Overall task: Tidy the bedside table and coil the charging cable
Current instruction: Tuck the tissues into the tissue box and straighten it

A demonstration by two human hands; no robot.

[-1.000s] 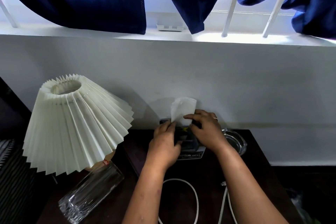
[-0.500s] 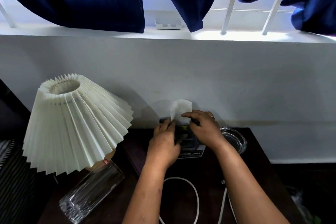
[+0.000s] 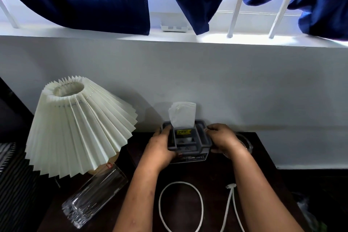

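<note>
A grey tissue holder (image 3: 188,142) with a white tissue (image 3: 182,114) sticking up stands at the back of the dark bedside table (image 3: 212,175), against the wall. My left hand (image 3: 160,149) grips its left side and my right hand (image 3: 223,140) grips its right side. A white charging cable (image 3: 181,207) lies loose on the table between my forearms, one stretch in an open loop, its plug end (image 3: 231,186) near my right forearm.
A pleated cream lamp (image 3: 79,126) stands at the table's left. A clear glass tumbler (image 3: 96,197) lies on its side in front of it. A glass ashtray (image 3: 244,142) sits behind my right hand. Dark blue curtains hang over the windowsill above.
Both hands left the tissue and the holder's middle and moved apart to its two sides. The tissue now stands free above the holder.
</note>
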